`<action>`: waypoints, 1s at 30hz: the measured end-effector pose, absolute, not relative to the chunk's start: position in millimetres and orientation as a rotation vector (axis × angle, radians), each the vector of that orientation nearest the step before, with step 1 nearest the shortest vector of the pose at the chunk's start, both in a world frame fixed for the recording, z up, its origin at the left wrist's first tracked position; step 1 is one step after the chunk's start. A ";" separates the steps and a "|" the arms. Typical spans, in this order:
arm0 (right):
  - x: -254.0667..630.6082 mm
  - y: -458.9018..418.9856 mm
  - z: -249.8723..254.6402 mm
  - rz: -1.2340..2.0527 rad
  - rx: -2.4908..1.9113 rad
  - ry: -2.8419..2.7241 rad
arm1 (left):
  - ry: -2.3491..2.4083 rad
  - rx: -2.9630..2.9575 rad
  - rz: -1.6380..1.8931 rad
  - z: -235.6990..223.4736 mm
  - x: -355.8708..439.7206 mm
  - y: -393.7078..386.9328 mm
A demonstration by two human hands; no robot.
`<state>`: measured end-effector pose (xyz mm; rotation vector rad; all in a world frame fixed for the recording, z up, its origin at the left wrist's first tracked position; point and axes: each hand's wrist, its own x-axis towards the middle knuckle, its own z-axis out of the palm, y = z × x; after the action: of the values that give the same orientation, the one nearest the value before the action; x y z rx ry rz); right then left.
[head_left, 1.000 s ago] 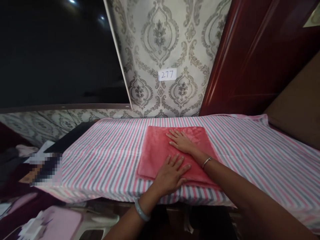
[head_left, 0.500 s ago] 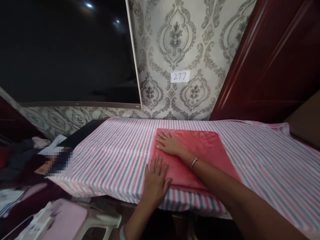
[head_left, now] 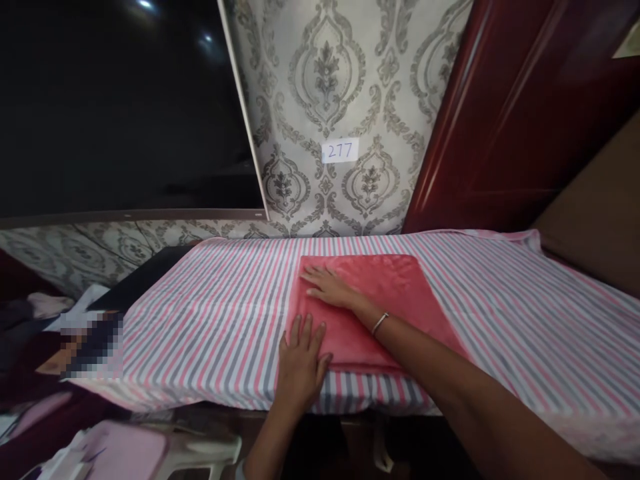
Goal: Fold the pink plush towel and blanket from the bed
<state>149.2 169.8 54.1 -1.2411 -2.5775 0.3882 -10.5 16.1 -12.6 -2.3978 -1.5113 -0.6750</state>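
A folded coral-red plush blanket (head_left: 400,293) lies flat on a table under a pink, grey and white striped cloth (head_left: 225,307). Resting at the blanket's near left corner is my left hand (head_left: 301,363), its fingers spread and pointing away from me. My right hand (head_left: 330,288), with a thin bracelet (head_left: 380,323) at the wrist, reaches across to the far left part of the blanket and lies flat there, fingers apart. My right forearm passes over the blanket's near right side and hides some of it.
A large dark television (head_left: 115,113) hangs on the patterned wall, where a paper label (head_left: 341,151) reads 277. Dark red wood panelling (head_left: 500,120) rises at the right. A pink-seated stool (head_left: 125,450) stands at lower left, near piled clothes (head_left: 30,347).
The camera view has shifted, so the scene sits further left. Both hands remain flat on the blanket, in nearly the same places on it.
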 end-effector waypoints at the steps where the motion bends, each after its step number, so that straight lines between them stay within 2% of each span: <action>1: 158.7 163.4 57.0 0.417 -1.206 -2.523 | -1.510 -2.414 -0.681 -11.8 -12.0 16.4; 7: 271.6 68.5 51.3 0.285 -1.191 -2.136 | -1.274 -2.567 -0.807 -9.9 -44.8 22.4; 14: 373.8 -39.9 10.2 0.012 -1.380 -2.181 | -1.110 -2.698 -0.673 -1.5 -78.9 34.3; 20: 372.0 -41.7 -19.3 -0.037 -1.386 -2.176 | -1.204 -2.636 -0.610 4.2 -73.0 37.4; 24: 366.4 -33.4 -20.6 -0.119 -1.338 -2.107 | -1.269 -2.622 -0.616 9.4 -71.2 37.7; 27: 368.1 -21.9 0.7 -0.123 -1.271 -2.045 | -1.312 -2.612 -0.653 32.9 -67.8 45.3; 30: 373.9 -3.2 48.0 -0.157 -1.218 -1.948 | -1.301 -2.606 -0.734 85.0 -61.1 59.5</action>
<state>373.9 -3.2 48.0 -1.2176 -1.9485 -0.1568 -61.1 59.5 85.0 -2.6063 -1.3010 -0.7340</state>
